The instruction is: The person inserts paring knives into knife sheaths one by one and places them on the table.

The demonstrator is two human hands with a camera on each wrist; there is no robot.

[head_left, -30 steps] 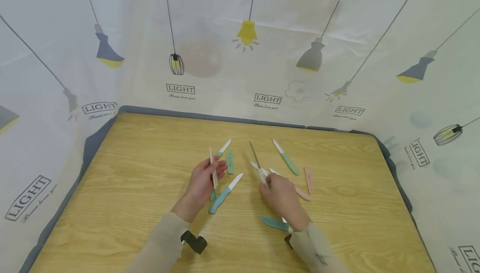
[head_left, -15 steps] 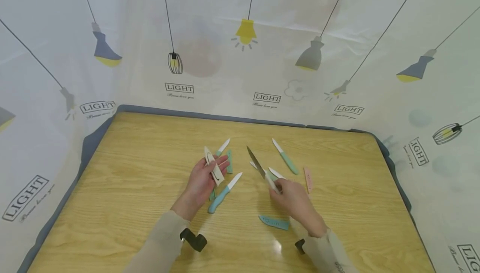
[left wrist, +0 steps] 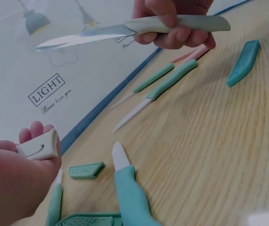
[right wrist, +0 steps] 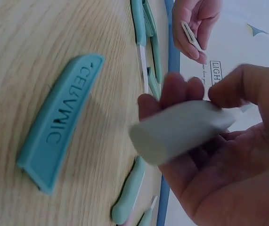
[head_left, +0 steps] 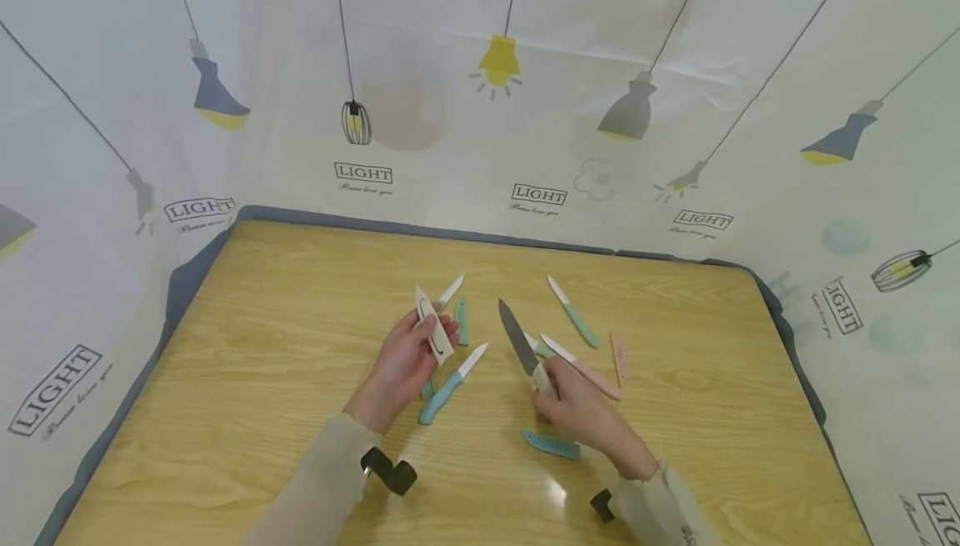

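My left hand (head_left: pixel 397 367) holds a white knife sheath (head_left: pixel 435 333) between thumb and fingers, its flat face with a curved dark line turned up. In the right wrist view the sheath's slot end (right wrist: pixel 191 35) shows. My right hand (head_left: pixel 588 413) grips the pale handle of a kitchen knife (head_left: pixel 515 333), its metal blade pointing away and left. Blade and sheath are apart, both above the table. Under the left hand lie a blue-handled knife (head_left: pixel 442 396) and a green sheath (head_left: pixel 462 325). A blue sheath (right wrist: pixel 61 120) marked CERAMIC lies below the right hand.
Beyond the right hand lie a pink-handled knife (head_left: pixel 596 379), a green-handled knife (head_left: pixel 577 325) and a pink sheath (head_left: pixel 618 358). Another green handle is partly hidden by the held knife. A lamp-print curtain (head_left: pixel 465 154) borders the wooden table (head_left: pixel 300 279).
The right hand has shifted right and nearer the body, its knife turning to show the blade's broad side. In the left hand the sheath has turned from edge-on to face up.
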